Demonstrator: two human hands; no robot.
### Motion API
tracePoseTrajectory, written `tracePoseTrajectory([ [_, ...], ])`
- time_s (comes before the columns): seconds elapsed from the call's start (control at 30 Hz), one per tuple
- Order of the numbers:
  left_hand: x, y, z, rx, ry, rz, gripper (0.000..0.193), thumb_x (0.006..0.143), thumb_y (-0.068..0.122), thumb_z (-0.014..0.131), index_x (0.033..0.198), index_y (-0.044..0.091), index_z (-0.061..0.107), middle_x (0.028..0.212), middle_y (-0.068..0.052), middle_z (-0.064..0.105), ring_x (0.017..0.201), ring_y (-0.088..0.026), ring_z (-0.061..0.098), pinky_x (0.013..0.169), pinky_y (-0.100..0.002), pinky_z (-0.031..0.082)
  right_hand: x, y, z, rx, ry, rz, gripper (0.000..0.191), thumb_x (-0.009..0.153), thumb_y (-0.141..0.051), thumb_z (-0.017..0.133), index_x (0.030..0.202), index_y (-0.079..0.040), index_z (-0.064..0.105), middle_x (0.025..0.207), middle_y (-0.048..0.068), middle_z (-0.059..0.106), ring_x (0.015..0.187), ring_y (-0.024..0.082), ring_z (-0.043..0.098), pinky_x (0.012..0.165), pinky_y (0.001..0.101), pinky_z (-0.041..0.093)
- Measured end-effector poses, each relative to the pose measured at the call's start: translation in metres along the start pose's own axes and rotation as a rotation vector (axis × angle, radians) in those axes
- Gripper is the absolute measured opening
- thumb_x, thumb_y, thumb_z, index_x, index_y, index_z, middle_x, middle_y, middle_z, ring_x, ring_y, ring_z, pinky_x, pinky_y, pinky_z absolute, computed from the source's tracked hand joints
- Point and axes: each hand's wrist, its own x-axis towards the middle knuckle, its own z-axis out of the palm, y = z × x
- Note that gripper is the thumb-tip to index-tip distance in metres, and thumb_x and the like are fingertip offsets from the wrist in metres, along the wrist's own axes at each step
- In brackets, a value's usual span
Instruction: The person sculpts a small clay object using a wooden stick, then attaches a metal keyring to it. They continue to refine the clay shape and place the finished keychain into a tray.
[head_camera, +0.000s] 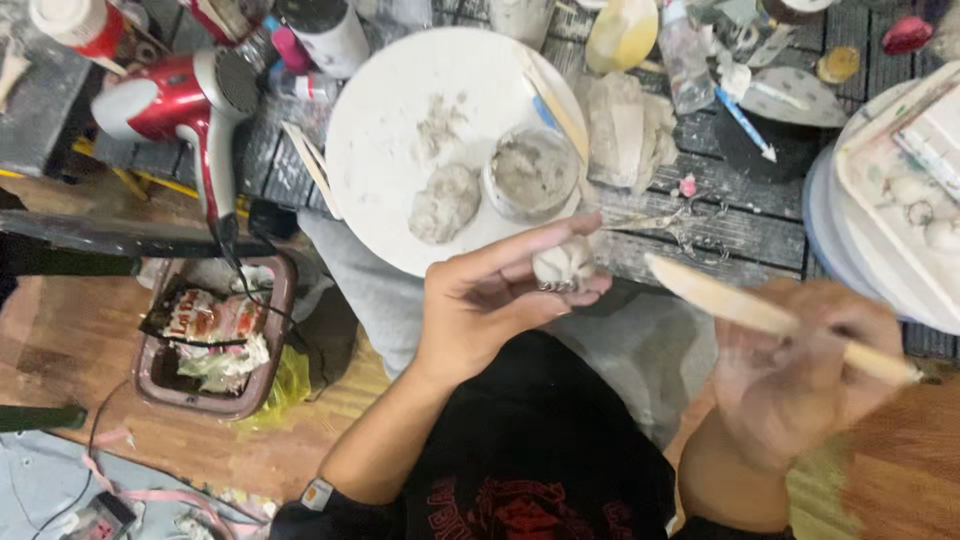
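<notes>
Clay lump (563, 264) pinched in left hand (480, 300) | judged light, soft, easily dented; best held at its sides | wooden stick (770, 318) clasped by right hand (800, 375), blurred.

Two hands: the left hand (490, 300) holds one small clay piece (563, 264), the right hand (800, 380) one wooden stick (770, 318). Farther off: one white plate (400, 150), one red hairdryer (175, 100), one scissors (680, 222).

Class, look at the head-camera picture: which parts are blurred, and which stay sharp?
Head view: the right hand and its wooden tool smear with motion blur; the left hand, its pale clay piece and the white plate look sharper.
</notes>
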Motion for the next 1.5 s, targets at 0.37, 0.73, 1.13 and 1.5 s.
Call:
tracePoseTrajectory([
  [0.37,-0.007,0.008,0.010,-0.229,-0.146,0.040,0.039,0.108,-0.001,0.071,0.145,0.006,0.062,0.148,-0.034,0.052,0.126,-0.043,0.064,0.108,-0.054,0.060,-0.007,-0.045,0.003,-0.322,-0.348,-0.243,0.026,0.103,-0.025,0.060,0.102,0.001,0.061,0.089,0.015,0.065,0.064,0.018,0.073,0.055,0.0361,0.059],
  [0.73,-0.003,0.011,0.013,-0.187,-0.173,0.059,0.045,0.102,0.001,0.076,0.145,0.013,0.067,0.145,-0.038,0.055,0.125,-0.046,0.066,0.102,-0.053,0.064,0.005,-0.060,-0.005,-0.225,-0.543,0.018,0.030,0.101,-0.034,0.061,0.117,-0.008,0.063,0.066,-0.001,0.070,0.053,0.012,0.065,0.046,0.0310,0.059],
  [1.13,-0.003,0.011,0.013,-0.170,-0.180,0.065,0.042,0.103,0.002,0.076,0.143,0.013,0.067,0.146,-0.037,0.055,0.125,-0.046,0.067,0.102,-0.053,0.065,-0.030,-0.044,-0.013,-0.302,-0.298,-0.202,0.021,0.103,-0.031,0.058,0.108,-0.012,0.066,0.082,0.004,0.066,0.067,0.016,0.066,0.051,0.0312,0.058],
  [1.5,-0.017,0.004,-0.003,-0.151,-0.143,0.076,0.040,0.106,0.003,0.073,0.145,0.009,0.065,0.145,-0.036,0.055,0.122,-0.044,0.067,0.103,-0.055,0.061,-0.026,-0.032,-0.033,-0.111,-0.250,-0.048,0.018,0.100,-0.023,0.063,0.103,-0.007,0.070,0.081,0.003,0.070,0.065,0.014,0.066,0.058,0.0318,0.055],
])
